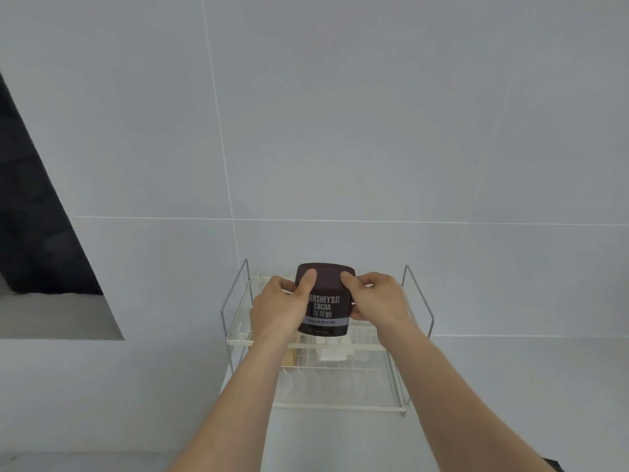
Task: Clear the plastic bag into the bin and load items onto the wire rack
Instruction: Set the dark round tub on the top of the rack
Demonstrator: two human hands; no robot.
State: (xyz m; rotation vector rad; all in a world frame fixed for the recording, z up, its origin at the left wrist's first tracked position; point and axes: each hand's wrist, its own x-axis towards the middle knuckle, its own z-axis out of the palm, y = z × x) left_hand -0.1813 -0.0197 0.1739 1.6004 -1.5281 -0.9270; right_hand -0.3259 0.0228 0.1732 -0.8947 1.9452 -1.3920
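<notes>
A dark brown cocoa tub [325, 301] with a white label stands upright over the top shelf of a two-tier white wire rack [238, 341]. My left hand [279, 308] grips its left side with the thumb on the lid. My right hand [377, 301] grips its right side the same way. Whether the tub rests on the shelf or hangs just above it, I cannot tell. No plastic bag or bin is in view.
The rack stands on a white counter [136, 403] against a grey tiled wall [340, 131]. Under the top shelf sit a white block [332, 354] and a pale yellowish item [299, 356]. A dark opening [37, 233] lies at the left.
</notes>
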